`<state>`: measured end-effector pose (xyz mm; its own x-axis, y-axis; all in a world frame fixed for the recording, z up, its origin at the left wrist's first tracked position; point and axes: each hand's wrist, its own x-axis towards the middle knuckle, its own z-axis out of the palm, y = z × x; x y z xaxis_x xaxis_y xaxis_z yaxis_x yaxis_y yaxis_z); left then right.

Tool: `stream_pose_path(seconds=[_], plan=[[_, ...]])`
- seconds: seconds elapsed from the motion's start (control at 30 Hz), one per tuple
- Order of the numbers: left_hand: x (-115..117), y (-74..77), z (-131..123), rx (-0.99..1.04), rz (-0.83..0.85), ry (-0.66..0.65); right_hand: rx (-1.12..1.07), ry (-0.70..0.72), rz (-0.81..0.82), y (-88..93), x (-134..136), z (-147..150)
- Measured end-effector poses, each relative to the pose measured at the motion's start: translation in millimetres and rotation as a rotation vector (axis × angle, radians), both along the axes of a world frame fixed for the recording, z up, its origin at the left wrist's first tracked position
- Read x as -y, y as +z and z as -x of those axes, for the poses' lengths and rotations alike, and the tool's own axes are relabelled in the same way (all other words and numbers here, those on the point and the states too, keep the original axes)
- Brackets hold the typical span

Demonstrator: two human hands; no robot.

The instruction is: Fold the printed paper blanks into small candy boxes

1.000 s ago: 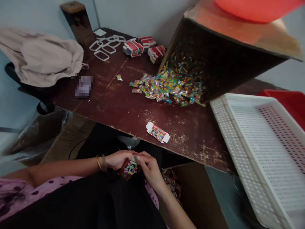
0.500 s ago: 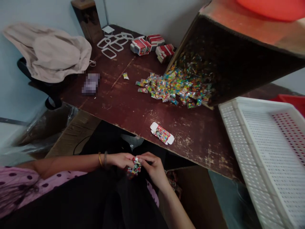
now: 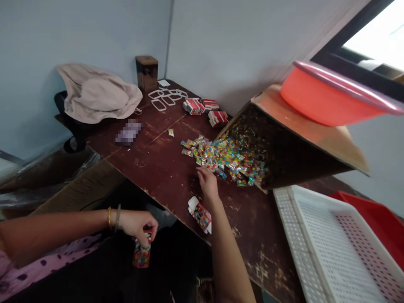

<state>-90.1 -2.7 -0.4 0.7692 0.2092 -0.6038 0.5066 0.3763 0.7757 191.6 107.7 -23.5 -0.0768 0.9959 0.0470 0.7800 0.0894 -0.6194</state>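
Nearest, low on the left, the left hand (image 3: 138,224) pinches the top of a small printed box (image 3: 142,253) with its fingertips and holds it upright over the dark lap, below the table edge. Just past it, at the near edge of the worn brown table (image 3: 164,168), a flat unfolded box (image 3: 200,214) lies beside the right forearm. The right hand (image 3: 207,184) stretches farther out, palm down with fingers loosely spread, holding nothing, its fingertips at the near edge of the heap of bright candy packets (image 3: 222,155). The heap spills from a big cardboard carton (image 3: 299,139) tipped on its side to the right, an orange basin (image 3: 328,97) resting on top. A white slotted tray (image 3: 341,244) sits near right. Far back lie red boxes (image 3: 202,107), white frames (image 3: 166,97) and a beige cloth (image 3: 97,92).
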Motion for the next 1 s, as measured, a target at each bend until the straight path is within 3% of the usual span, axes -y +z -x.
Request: stream_pose_path(seconds=[0.1,0.17,0.23,0.3,0.4,0.5,0.63,0.73,0.9,1.0], plan=[[-14.7,-2.0,26.7,-0.010,0.073,-0.222,0.076,-0.075,-0.024,-16.8,-41.9,26.3],[-20.1,-2.4,40.6,-0.037,0.158,-0.261,0.121,-0.112,-0.029,-22.3,-31.2,54.8],[-25.2,-2.0,47.7,-0.033,0.258,-0.116,0.150,-0.101,-0.033,-27.7,6.6,81.9],[-32.1,-1.1,47.7,0.030,0.310,0.162,0.176,-0.048,-0.049,-33.2,61.0,99.4],[-44.3,-1.1,36.7,0.147,0.214,0.518,0.097,0.072,-0.068,-33.1,140.4,102.0],[-50.4,-4.2,17.0,0.153,0.163,0.625,-0.234,0.043,0.003,-12.0,178.5,87.8],[-40.7,-8.4,-11.6,0.144,0.121,0.483,-0.629,-0.173,0.116,31.9,159.0,69.0],[-30.6,-8.0,-25.5,0.156,0.128,0.409,-0.603,-0.232,0.096,51.3,132.6,61.3],[-25.1,-3.8,-31.1,0.149,0.064,0.440,-0.382,-0.068,0.022,49.1,120.0,64.6],[-23.1,-0.9,-28.4,0.126,0.048,0.428,-0.246,-0.093,-0.022,41.9,119.3,65.6]])
